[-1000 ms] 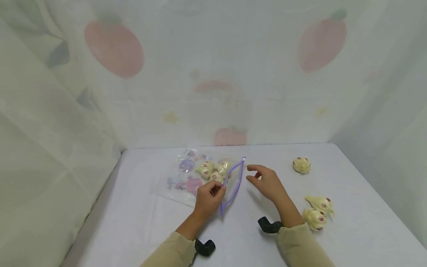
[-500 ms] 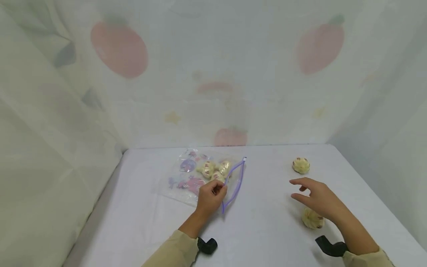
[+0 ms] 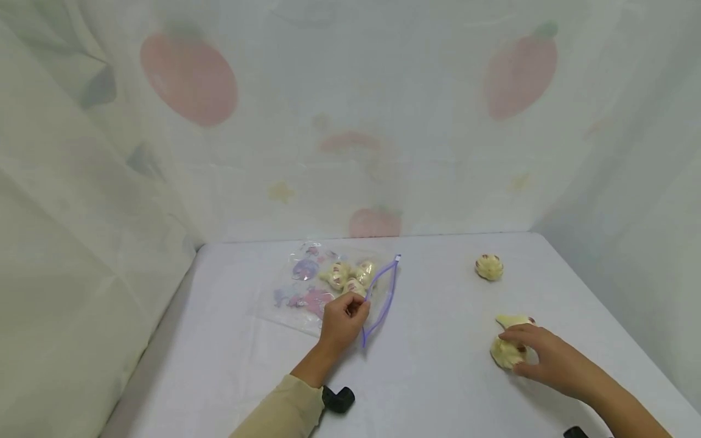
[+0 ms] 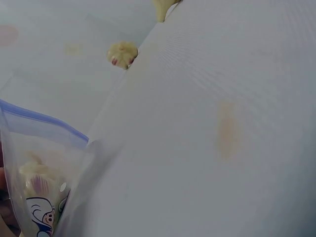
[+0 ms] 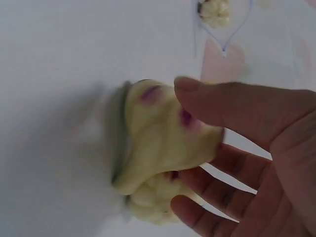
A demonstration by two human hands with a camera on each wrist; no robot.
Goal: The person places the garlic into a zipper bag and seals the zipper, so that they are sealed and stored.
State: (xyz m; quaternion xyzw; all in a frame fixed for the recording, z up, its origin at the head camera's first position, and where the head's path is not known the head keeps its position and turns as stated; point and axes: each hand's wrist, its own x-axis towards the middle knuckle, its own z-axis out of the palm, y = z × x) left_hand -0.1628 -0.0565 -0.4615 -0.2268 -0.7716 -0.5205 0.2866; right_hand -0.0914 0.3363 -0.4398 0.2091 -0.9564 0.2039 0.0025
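A clear zip bag (image 3: 390, 298) with a purple zip edge and printed cartoon figures lies mid-table, its mouth gaping to the right. Several garlic bulbs (image 3: 338, 275) with purplish marks show inside. My left hand (image 3: 342, 322) pinches the bag's near side by the zip; in the left wrist view only a sliver of that hand (image 4: 4, 197) shows. On the right, my right hand (image 3: 553, 359) has its thumb and fingers round a garlic bulb (image 5: 158, 133). Another garlic bulb (image 3: 512, 319) lies right behind it, partly hidden by the fingers.
One more garlic bulb (image 3: 489, 267) sits farther back on the right of the white table (image 3: 438, 389). A pale curtain with fruit prints (image 3: 350, 182) closes off the back and sides. A black wrist mount (image 3: 338, 399) sticks out by the left sleeve.
My right hand has moved from beside the bag's mouth to the right and nearer, and its fingers have come round a garlic bulb. My left hand has kept its hold on the bag.
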